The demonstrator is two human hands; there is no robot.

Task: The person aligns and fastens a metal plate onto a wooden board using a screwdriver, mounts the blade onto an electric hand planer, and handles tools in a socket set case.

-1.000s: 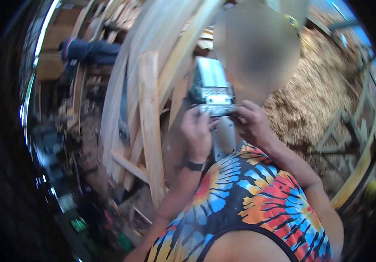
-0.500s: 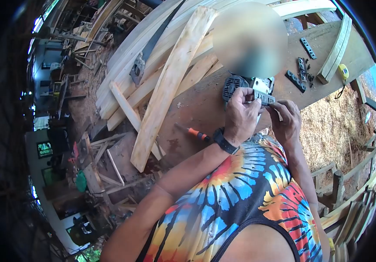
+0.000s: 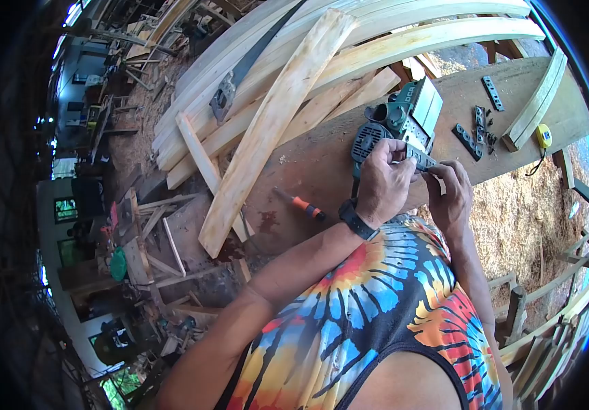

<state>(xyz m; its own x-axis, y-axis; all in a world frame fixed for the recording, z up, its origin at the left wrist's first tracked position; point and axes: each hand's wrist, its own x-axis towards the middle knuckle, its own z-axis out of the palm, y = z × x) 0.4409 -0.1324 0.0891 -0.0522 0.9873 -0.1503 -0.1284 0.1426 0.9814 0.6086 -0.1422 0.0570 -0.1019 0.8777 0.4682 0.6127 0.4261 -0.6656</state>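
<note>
My left hand (image 3: 384, 183), with a watch on its wrist, is closed round one end of a small dark metal bar with holes (image 3: 417, 157). The fingers of my right hand (image 3: 450, 195) pinch the bar's other end. Just beyond my hands lies a teal electric planer (image 3: 398, 113) marked DCA, its flat metal sole (image 3: 425, 109) facing up and sideways. To the right on the workbench (image 3: 533, 78) are similar dark bars: one at the back (image 3: 492, 93) and a nearer pair (image 3: 467, 141), with small dark screws (image 3: 490, 139) beside them.
A screwdriver with an orange and black handle (image 3: 306, 208) lies left of my hands. Long planks (image 3: 280, 130) and a handsaw (image 3: 239, 78) lie further left. A yellow tape measure (image 3: 544, 136) sits by a short wooden piece (image 3: 537, 102). Wood shavings (image 3: 513, 205) cover the ground at right.
The view has shifted slightly, so the bench things sit lower in it, and the planer now shows fully. Both hands keep hold of the bar, which is tilted a little differently.
</note>
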